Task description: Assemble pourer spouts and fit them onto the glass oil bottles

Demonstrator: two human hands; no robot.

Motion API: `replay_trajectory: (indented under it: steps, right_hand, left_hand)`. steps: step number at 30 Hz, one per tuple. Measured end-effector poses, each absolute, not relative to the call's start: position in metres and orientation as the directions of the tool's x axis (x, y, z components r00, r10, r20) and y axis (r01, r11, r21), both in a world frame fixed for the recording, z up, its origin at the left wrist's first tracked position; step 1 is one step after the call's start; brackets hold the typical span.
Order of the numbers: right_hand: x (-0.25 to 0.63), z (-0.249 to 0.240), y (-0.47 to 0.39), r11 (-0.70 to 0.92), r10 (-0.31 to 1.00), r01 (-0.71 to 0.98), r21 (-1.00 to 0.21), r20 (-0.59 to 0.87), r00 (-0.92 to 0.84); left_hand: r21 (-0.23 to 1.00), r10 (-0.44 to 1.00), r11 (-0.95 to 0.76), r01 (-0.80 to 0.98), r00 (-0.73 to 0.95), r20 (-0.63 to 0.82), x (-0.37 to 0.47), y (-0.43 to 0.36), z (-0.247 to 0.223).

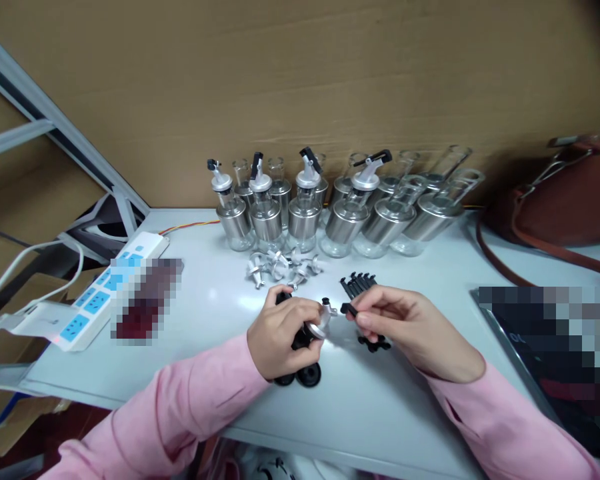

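Note:
My left hand [285,330] is closed round a silver pour spout [321,322] with a small black tip. Between thumb and fingers, my right hand [403,320] pinches a small black lever [349,310], held close beside the spout. Black round stoppers [309,375] lie under and below my left hand, partly hidden by it. More silver spouts [279,265] are heaped just beyond that hand. Several black levers [357,283] lie in a row behind my right fingers, and small black pieces [374,344] sit below them.
Glass bottles with metal sleeves [305,223] stand in rows at the back, several capped with spouts. On the left are a power strip [153,247] and a blurred dark red item [147,300]. A brown bag [565,193] and a dark flat object [520,347] occupy the right.

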State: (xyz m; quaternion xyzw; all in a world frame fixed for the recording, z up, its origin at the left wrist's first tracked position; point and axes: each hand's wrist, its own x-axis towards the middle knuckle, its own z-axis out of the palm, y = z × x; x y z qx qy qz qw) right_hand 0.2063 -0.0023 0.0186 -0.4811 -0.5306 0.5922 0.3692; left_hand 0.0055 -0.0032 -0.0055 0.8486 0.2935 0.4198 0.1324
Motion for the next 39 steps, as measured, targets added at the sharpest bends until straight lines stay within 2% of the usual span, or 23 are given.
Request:
replay_trajectory:
  steps: [2, 5, 12, 18, 25, 31, 39]
  right_hand:
    - [0.206, 0.018, -0.002, -0.213, 0.947, -0.041, -0.976, -0.196, -0.256]
    - [0.205, 0.017, -0.002, -0.171, 0.972, -0.081, -0.982, -0.154, -0.179]
    - [0.197, 0.024, -0.005, -0.093, 0.988, 0.034, -0.995, -0.096, -0.123]
    - [0.194, 0.024, -0.008, -0.088, 0.975, 0.054, -0.995, -0.097, -0.200]
    - [0.194, 0.022, -0.007, -0.026, 0.988, 0.097, -0.995, -0.041, -0.150]
    - [0.193, 0.023, -0.007, 0.018, 0.984, 0.117, -0.993, -0.004, -0.180]
    - [0.193, 0.022, -0.008, 0.025, 0.981, 0.130, -0.991, 0.000, -0.192]
  left_hand:
    - [0.459, 0.599, -0.800, 0.386, 0.482, 0.639, 0.006, -0.003, -0.006]
    - [0.443, 0.593, -0.804, 0.397, 0.485, 0.643, 0.005, -0.003, -0.006]
    - [0.437, 0.563, -0.826, 0.356, 0.479, 0.674, 0.005, -0.003, -0.009]
    - [0.448, 0.571, -0.821, 0.354, 0.475, 0.670, 0.005, -0.003, -0.011]
    - [0.437, 0.568, -0.822, 0.365, 0.477, 0.671, 0.004, -0.004, -0.009]
    - [0.411, 0.542, -0.839, 0.356, 0.471, 0.696, 0.005, -0.004, -0.009]
    - [0.408, 0.584, -0.811, 0.420, 0.536, 0.610, 0.003, -0.007, -0.006]
